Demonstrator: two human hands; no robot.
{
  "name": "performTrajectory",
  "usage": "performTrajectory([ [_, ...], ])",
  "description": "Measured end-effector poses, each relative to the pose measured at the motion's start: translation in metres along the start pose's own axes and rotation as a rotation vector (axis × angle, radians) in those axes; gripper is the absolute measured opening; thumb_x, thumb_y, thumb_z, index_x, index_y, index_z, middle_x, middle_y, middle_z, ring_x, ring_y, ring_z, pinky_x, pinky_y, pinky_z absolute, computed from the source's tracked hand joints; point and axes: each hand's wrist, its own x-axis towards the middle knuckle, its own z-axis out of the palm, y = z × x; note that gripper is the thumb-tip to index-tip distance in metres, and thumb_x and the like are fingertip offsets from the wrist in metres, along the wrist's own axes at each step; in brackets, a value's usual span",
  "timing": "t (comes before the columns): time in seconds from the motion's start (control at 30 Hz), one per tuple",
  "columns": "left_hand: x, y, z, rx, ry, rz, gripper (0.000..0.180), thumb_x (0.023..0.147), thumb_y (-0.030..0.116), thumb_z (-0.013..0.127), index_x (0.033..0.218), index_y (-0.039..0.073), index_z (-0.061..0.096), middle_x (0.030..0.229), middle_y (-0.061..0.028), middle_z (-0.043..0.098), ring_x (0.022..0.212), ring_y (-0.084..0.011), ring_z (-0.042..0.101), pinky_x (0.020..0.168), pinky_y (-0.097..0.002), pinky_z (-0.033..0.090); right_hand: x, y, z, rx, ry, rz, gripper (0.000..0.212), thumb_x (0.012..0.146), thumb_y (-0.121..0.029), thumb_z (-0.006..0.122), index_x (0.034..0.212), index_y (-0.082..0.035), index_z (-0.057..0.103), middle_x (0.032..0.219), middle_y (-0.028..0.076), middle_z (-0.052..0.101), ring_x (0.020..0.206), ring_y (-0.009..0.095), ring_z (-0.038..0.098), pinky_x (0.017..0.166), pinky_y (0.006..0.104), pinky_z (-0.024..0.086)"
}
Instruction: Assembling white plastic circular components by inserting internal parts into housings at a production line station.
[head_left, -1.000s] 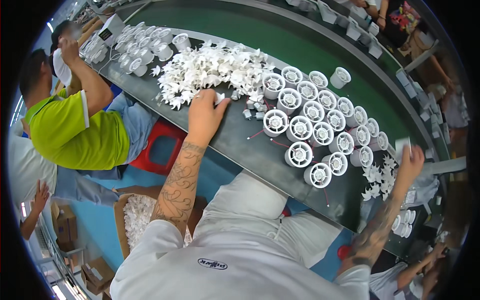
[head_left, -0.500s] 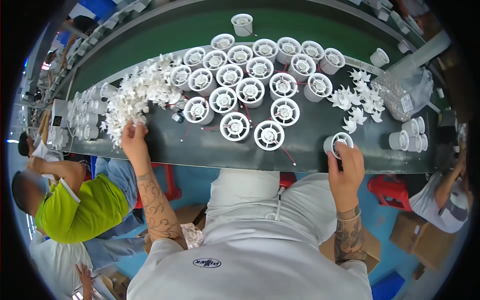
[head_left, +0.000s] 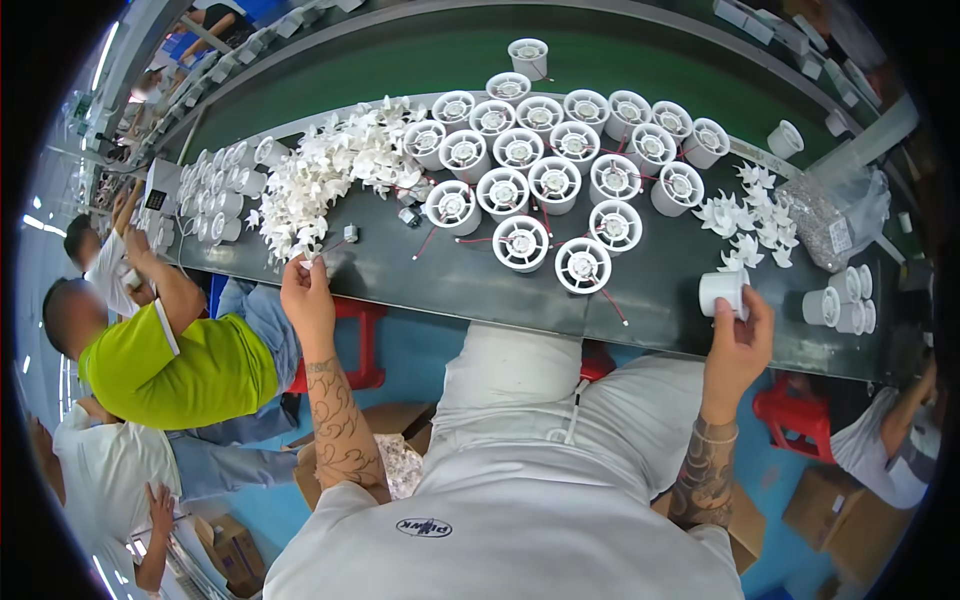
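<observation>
My right hand [head_left: 738, 345] grips a white round fan housing [head_left: 720, 291] near the front edge of the table, tilted so that its side wall shows. At the near end of a heap of white fan impellers [head_left: 345, 155], my left hand [head_left: 308, 300] pinches a white fan impeller [head_left: 307, 259], mostly hidden by the fingertips. Between the hands and farther back stand several white fan housings [head_left: 555, 180] with spoked tops and thin red wires. A smaller group of star-shaped impellers [head_left: 745, 220] lies just beyond my right hand.
A clear plastic bag of small parts [head_left: 815, 220] lies at the right, with several white cups [head_left: 845, 295] nearer. Small motors [head_left: 409, 216] lie beside the heap. More white housings [head_left: 225, 190] stand at far left. A person in a green shirt [head_left: 180, 385] sits to the left.
My right hand has lifted and turned the housing from facing up to side-on. My left hand has drawn back slightly from the heap with an impeller. The whole view has shifted.
</observation>
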Motion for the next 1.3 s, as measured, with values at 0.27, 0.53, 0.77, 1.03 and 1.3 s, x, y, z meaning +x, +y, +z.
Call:
performTrajectory([
  [0.27,-0.084,0.156,0.007,-0.517,-0.209,0.102,0.012,0.087,0.001,0.065,0.098,0.002,0.06,0.1,-0.0094,0.066,0.088,-0.011,0.062,0.078,-0.025,0.051,0.008,-0.048,0.011,1.192,-0.222,0.487,0.04,0.094,-0.01,0.056,0.13,0.003,0.046,0.129,0.02,0.055,0.116,0.029,0.057,0.102,0.0414,0.045],
  [0.53,-0.14,0.235,0.073,-0.436,-0.821,0.64,0.019,0.069,-0.001,0.076,0.086,0.002,0.069,0.122,-0.0135,0.063,0.116,-0.0298,0.053,0.085,-0.0369,0.048,-0.013,-0.099,0.017,1.209,-0.433,0.575,0.047,0.094,-0.023,0.058,0.134,-0.001,0.043,0.124,0.021,0.056,0.11,0.036,0.061,0.092,0.0453,0.053],
  [0.77,-0.148,0.237,0.068,-0.388,-0.785,0.673,0.019,0.067,-0.003,0.077,0.082,0.0,0.067,0.117,-0.0138,0.065,0.09,-0.0271,0.067,0.072,-0.0324,0.055,-0.019,-0.098,0.01,1.183,-0.437,0.566,0.052,0.091,-0.022,0.063,0.133,0.002,0.043,0.125,0.02,0.056,0.112,0.03,0.059,0.095,0.0416,0.051],
  [1.03,-0.144,0.234,0.064,-0.446,-0.76,0.68,0.017,0.066,-0.004,0.078,0.08,-0.003,0.068,0.113,-0.0155,0.067,0.087,-0.0246,0.069,0.071,-0.0302,0.057,-0.02,-0.106,0.014,1.27,-0.451,0.573,0.051,0.09,-0.022,0.064,0.131,0.001,0.044,0.124,0.017,0.057,0.113,0.026,0.058,0.097,0.0392,0.048],
  [1.3,-0.139,0.23,0.063,-0.484,-0.807,0.661,0.016,0.068,-0.004,0.077,0.081,-0.002,0.069,0.114,-0.0162,0.066,0.085,-0.024,0.068,0.069,-0.0305,0.056,-0.02,-0.097,0.016,1.241,-0.461,0.561,0.054,0.094,-0.024,0.059,0.136,0.001,0.037,0.129,0.021,0.052,0.117,0.032,0.056,0.098,0.0435,0.048],
])
